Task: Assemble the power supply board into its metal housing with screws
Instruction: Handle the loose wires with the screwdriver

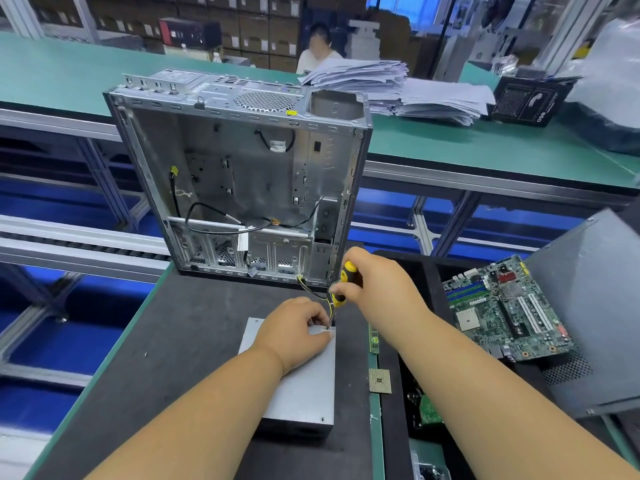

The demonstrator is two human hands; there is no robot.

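A grey metal power supply housing (304,389) lies flat on the dark mat in front of me. My left hand (294,327) rests on its top near the far right corner, fingers curled at the screw spot. My right hand (377,282) grips a yellow and black screwdriver (343,282), held upright with its tip down at that corner. Yellow and black wires (311,292) run from the housing's far side toward the case. The screw itself is hidden by my fingers.
An open computer case (242,174) stands upright just beyond the housing. A green motherboard (502,310) lies at the right beside a grey side panel (595,313). A CPU chip (380,380) and a memory stick (373,337) lie right of the housing. Paper stacks (398,88) sit behind.
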